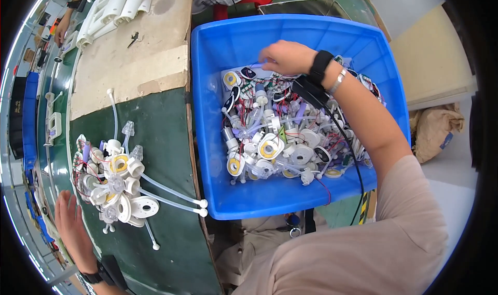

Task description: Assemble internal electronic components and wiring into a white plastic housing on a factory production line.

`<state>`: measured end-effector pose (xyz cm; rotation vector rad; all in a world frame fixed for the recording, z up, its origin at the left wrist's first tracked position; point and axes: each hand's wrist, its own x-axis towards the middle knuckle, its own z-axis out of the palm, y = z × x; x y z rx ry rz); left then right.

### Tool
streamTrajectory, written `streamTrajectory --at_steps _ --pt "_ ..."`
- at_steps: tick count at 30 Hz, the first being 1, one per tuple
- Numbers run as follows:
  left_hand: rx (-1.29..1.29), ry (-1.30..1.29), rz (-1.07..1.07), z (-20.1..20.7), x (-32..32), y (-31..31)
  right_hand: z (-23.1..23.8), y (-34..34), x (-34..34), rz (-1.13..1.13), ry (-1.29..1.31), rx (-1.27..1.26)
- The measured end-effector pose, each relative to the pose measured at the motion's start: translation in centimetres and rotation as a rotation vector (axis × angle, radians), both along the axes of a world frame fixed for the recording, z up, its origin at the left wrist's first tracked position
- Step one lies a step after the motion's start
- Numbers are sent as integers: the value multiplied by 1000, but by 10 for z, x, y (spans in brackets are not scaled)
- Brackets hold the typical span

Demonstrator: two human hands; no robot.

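Observation:
My left hand (pixel 74 232) is open, its fingers stretched out beside a pile of small assemblies (pixel 116 183) on the green table mat. The pile has white round housings, clear plastic cups, red wires and pale tubes (pixel 174 191) with white ball ends. My right hand (pixel 288 57) is over the far part of a blue plastic bin (pixel 249 207), its fingers curled downward and slightly blurred. A purple piece shows by its fingertips; what they grip, if anything, I cannot make out. Beneath it lies a heap of similar white assemblies (pixel 270 147) with tangled wires.
A black cable (pixel 354 155) runs from a black device (pixel 309 89) at my right wrist over the bin's near rim. Cardboard (pixel 155 46) covers the table's far part, with white plastic frames (pixel 111 7) on it. Another person's hand (pixel 63 28) is at far left. A brown sack (pixel 438 131) stands right.

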<state>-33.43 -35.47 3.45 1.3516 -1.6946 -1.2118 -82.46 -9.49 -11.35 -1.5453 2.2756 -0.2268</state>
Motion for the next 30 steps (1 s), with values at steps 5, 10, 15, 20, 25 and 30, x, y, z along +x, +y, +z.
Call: streamTrajectory --at_steps 5,10,15,20,25,30 --pt "-136 8 -26 -6 -10 33 -62 -57 3 123 -256 165" --pt "-241 -78 -71 -10 -7 49 -98 -79 1 286 -204 527" --pt "-339 -90 -153 -7 -2 58 -82 -57 10 195 -74 -54" --pt "-378 -40 -253 -3 -6 74 -62 -18 19 41 -321 -222" --pt "-514 -128 -617 9 -31 91 -9 18 35 -93 -424 -344" --pt "-539 -58 -743 7 -107 124 52 46 69 -133 -570 -645"
